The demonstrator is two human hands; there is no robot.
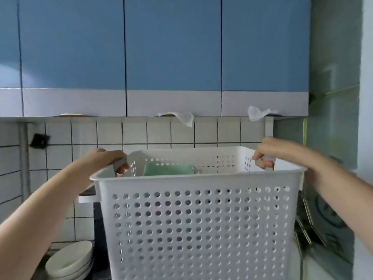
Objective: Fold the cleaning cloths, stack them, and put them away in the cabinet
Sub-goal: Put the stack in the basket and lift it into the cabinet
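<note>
A white perforated plastic basket (199, 225) is held up in front of me, below the wall cabinets. My left hand (109, 158) grips its left handle and my right hand (266, 151) grips its right handle. Inside, near the basket's far wall, lies a folded green cloth (167, 169); whatever sits lower in the basket is hidden. The blue wall cabinet (173, 57) above has all its doors closed.
Two white cloth scraps (185, 118) (256, 114) stick out under the cabinet doors. White tiles cover the wall (109, 132). Stacked white bowls (70, 261) sit at lower left. A pale green fridge (333, 98) stands at right, with metal utensils (306, 225) below it.
</note>
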